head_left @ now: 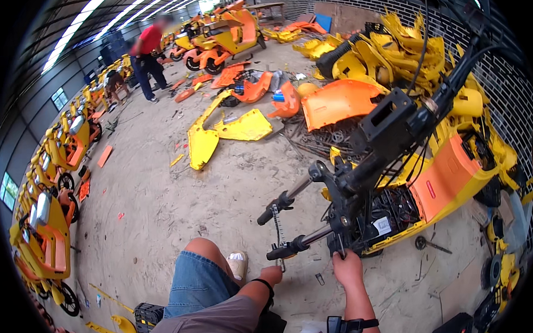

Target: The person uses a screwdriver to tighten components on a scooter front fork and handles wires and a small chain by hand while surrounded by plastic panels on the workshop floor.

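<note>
Floor (138, 200) between scooter row (56, 232) and fork (340, 206), right hand (347, 269) gripping rod (341, 241), left hand (271, 275) clenched near fork's tip

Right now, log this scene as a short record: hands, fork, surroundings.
Left hand: near the tip of the lower fork leg; grip unclear
Right hand: closed around a thin metal rod
Front fork: no wheel between its legs
Beside it: orange-and-yellow scooter body
Left side: row of parked scooters
Background: person in red top
</note>
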Tool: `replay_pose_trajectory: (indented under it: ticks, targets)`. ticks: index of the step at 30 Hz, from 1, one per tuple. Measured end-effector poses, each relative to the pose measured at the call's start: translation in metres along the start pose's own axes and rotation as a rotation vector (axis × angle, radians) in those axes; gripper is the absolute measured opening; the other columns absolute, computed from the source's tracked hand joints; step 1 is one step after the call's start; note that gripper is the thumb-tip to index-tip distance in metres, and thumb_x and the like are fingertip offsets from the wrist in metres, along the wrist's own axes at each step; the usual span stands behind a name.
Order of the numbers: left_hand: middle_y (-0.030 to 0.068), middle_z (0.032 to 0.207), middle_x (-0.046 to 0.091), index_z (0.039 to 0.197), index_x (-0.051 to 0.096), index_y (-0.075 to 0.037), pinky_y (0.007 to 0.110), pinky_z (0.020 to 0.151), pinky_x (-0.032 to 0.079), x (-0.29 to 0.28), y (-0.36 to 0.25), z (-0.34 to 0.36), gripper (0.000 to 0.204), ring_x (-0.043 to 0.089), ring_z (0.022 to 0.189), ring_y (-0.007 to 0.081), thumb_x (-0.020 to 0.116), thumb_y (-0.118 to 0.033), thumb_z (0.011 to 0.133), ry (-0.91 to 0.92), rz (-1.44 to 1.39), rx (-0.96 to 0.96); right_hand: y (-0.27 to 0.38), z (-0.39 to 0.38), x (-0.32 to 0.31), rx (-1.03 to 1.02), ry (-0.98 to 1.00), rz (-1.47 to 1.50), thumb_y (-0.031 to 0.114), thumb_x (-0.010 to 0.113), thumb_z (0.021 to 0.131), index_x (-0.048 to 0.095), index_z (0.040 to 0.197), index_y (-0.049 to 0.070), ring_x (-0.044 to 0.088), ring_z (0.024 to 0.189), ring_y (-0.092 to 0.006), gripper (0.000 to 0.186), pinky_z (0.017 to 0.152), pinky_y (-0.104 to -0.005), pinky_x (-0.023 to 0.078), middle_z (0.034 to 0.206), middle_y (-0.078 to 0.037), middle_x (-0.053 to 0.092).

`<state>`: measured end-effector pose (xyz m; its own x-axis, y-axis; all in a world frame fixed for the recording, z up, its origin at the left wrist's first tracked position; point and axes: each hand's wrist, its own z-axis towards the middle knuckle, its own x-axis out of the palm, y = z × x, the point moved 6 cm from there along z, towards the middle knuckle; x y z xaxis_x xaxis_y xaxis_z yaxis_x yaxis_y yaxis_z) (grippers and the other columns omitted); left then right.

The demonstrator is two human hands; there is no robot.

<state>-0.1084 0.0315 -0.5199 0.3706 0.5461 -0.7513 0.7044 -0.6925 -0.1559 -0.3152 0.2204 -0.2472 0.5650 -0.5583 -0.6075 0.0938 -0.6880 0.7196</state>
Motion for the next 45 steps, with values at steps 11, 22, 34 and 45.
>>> replay_pose_trajectory:
  ticks: [11,22,34,45]
  targets:
    - [0.0082,0.117,0.072,0.11,0.075,-0.012,0.045,0.079,0.055,-0.156,0.096,-0.024,0.025,0.07,0.107,0.0299,0.06,-0.015,0.091,0.015,0.248,-0.088,-0.003,0.02,0.01,-0.129,-0.101,-0.101,0.028,0.065,0.087,0.07,0.087,-0.002,0.071,0.082,-0.0367,0.03,0.077,-0.0432,0.053,0.079,-0.019,0.071]
    - [0.0175,0.102,0.071,0.101,0.07,-0.004,0.05,0.081,0.053,-0.226,0.014,-0.081,0.024,0.067,0.094,0.0395,0.055,-0.017,0.088,0.137,0.616,0.711,-0.01,0.032,0.013,-0.214,-0.118,-0.059,0.023,0.066,0.085,0.069,0.087,-0.002,0.07,0.075,-0.0359,0.026,0.073,-0.0422,0.053,0.074,-0.018,0.07]
    - [0.0261,0.097,0.066,0.1,0.064,0.005,0.047,0.084,0.049,-0.324,-0.106,-0.224,0.028,0.062,0.094,0.0407,0.059,-0.017,0.084,0.339,0.164,0.763,0.001,0.03,0.022,-0.193,-0.044,-0.112,0.03,0.067,0.083,0.068,0.092,-0.002,0.065,0.09,-0.0467,0.033,0.077,-0.0501,0.052,0.088,-0.026,0.069]
    - [0.015,0.128,0.055,0.1,0.068,0.0,0.035,0.101,0.043,-0.31,-0.115,-0.234,0.03,0.056,0.117,0.0261,0.061,-0.03,0.101,-0.187,-0.898,1.012,0.019,0.021,0.014,-0.206,-0.062,-0.085,0.028,0.065,0.086,0.066,0.089,-0.002,0.065,0.089,-0.0469,0.031,0.075,-0.0493,0.052,0.086,-0.026,0.068]
